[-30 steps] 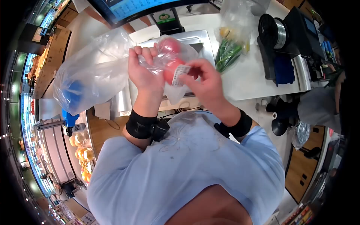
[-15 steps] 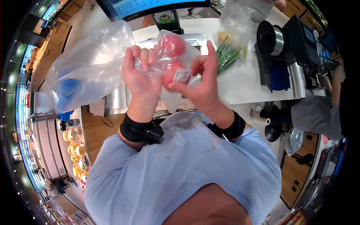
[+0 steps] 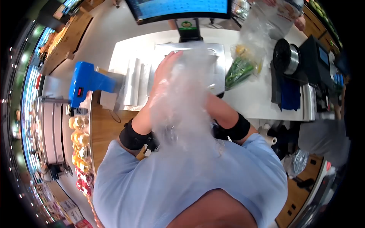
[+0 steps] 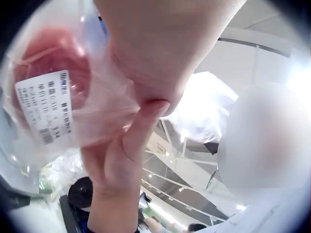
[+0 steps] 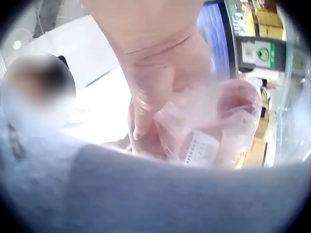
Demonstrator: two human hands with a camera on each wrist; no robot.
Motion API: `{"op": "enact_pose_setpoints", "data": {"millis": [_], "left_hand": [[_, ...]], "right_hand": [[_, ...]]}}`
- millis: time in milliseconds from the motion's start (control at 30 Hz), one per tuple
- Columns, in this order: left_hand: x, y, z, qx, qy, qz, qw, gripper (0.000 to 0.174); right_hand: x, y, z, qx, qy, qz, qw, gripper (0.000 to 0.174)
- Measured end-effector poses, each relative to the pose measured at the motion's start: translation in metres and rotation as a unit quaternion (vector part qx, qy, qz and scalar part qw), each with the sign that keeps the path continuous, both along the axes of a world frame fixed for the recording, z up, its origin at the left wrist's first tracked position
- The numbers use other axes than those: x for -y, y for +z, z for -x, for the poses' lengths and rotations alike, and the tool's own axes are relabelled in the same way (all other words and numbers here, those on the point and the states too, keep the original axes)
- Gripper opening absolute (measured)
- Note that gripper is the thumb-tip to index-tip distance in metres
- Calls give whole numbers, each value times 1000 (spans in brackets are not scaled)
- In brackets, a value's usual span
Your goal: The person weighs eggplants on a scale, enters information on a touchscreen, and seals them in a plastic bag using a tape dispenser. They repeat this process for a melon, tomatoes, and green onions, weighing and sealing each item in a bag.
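Note:
A clear plastic bag [image 3: 186, 102] is bunched between both hands, its loose film blurred in front of the chest in the head view. Inside it are red tomatoes [image 4: 56, 56], and a white price label [image 4: 46, 107] is stuck to its outside. My left hand [image 3: 160, 81] grips the gathered bag, fingers pointing away from the body under the film. My right hand [image 4: 116, 160] pinches the bag's gathered neck, its thumb against the left hand in the left wrist view. Film hides most of the right hand in the head view.
A steel scale [image 3: 216, 72] lies below a screen [image 3: 182, 9]. Bagged green vegetables [image 3: 239, 70] lie right of it, near a wire spool [image 3: 283, 55]. At left are a clear roll [image 3: 132, 81] and a blue device [image 3: 81, 83]. Another person's hand [image 3: 300, 22] is at the far right.
The loose part of the bag has swung from the left to in front of the chest, uncovering the blue device. My right hand has left the label and joined the left at the bag's neck.

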State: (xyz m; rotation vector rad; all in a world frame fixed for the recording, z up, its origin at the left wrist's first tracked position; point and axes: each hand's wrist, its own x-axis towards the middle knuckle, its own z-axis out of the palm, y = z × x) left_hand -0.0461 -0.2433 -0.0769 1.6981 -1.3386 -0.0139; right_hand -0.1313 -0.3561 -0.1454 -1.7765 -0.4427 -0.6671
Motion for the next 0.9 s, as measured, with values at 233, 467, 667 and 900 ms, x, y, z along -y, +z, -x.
{"op": "enact_pose_setpoints", "data": {"millis": [233, 467, 667, 900], "left_hand": [[-95, 64, -17, 49, 262, -524, 809, 34], [-185, 47, -39, 395, 2, -234, 888, 94], [-267, 57, -120, 212, 126, -553, 796, 79], [-367, 74, -212, 163, 256, -683, 665, 28]], "right_hand": [[-54, 6, -66, -329, 291, -193, 878, 29], [-115, 20, -138, -447, 496, -156, 728, 24], [-212, 37, -205, -337, 396, 104, 848, 25], [-326, -19, -287, 6, 208, 171, 963, 19]]}}
